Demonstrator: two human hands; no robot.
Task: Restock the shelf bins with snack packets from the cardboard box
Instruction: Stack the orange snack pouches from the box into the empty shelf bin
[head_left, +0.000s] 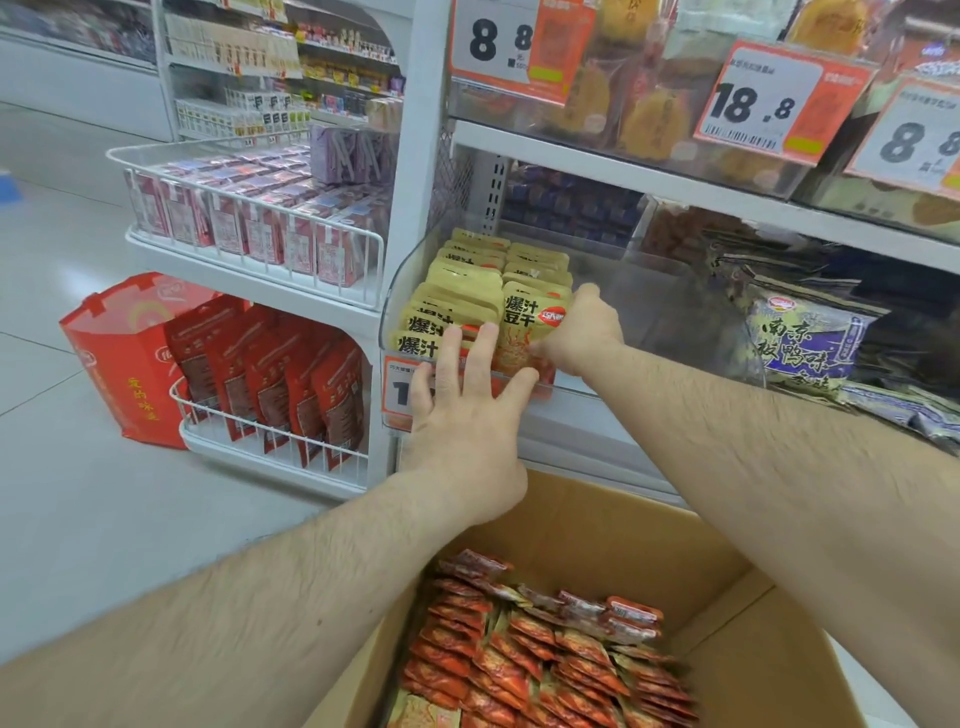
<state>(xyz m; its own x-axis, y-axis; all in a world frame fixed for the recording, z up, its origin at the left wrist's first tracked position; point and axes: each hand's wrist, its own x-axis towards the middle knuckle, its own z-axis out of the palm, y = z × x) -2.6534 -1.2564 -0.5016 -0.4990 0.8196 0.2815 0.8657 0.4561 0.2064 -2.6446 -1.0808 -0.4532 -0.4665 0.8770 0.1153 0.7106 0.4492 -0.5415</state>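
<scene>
Cardboard box (597, 525) low in front, open and stocked with red snack packets (540, 660), close under the shelf for short reaches. Clear shelf bin (395, 291) above, packed with upright rows of yellow packets (467, 280). Left hand (467, 410) flat, fingers spread on the bin's front, likely steadying it; right hand (582, 332) pinching the front packet (524, 332), probably seating it upright.
</scene>
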